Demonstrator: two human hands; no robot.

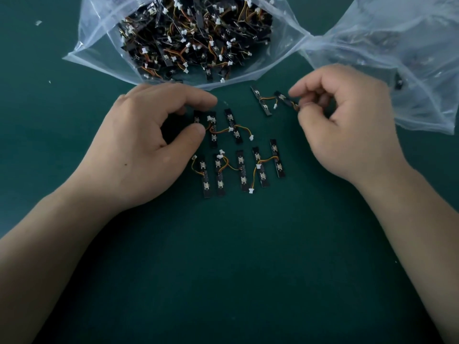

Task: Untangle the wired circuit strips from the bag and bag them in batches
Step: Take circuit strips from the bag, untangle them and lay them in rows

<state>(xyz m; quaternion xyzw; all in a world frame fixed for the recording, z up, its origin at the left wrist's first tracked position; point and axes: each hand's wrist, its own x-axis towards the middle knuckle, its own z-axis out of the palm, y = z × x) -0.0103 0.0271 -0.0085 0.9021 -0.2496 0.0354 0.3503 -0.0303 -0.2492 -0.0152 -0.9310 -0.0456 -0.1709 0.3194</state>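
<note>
A clear plastic bag [99, 53] lies open at the top, full of tangled black circuit strips [196, 38] with orange-yellow wires and white plugs. Several untangled strips [242, 173] lie in two rows on the green table between my hands. My left hand [149, 142] curls over the upper row's left end, its thumb and fingertip around a black strip [197, 117]. My right hand [347, 120] pinches the wire end of another strip [284, 98], just above the table. One more strip [260, 101] lies to its left.
A second clear bag [397, 45], crumpled, lies at the top right with a dark piece [398, 80] inside. Small white scraps [38, 23] dot the green tabletop [223, 256] at the upper left.
</note>
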